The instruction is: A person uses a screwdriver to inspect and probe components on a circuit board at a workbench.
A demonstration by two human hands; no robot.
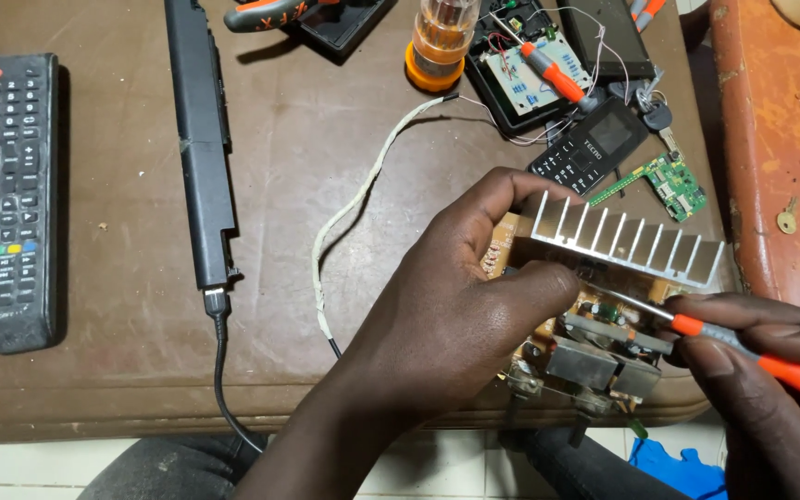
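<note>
Your left hand (456,296) is clamped around the tan circuit board with the ribbed aluminium heat sink (622,239), tilted over the near edge of the brown table (141,389), while your right hand (770,370) is closed on the orange-handled screwdriver (743,347), its tip among the components. If the tip skids, I judge it could gouge a part or jab your thumb, and a loosened grip could drop the board. Farther off, the open black plastic case (493,93) holds a small green board.
</note>
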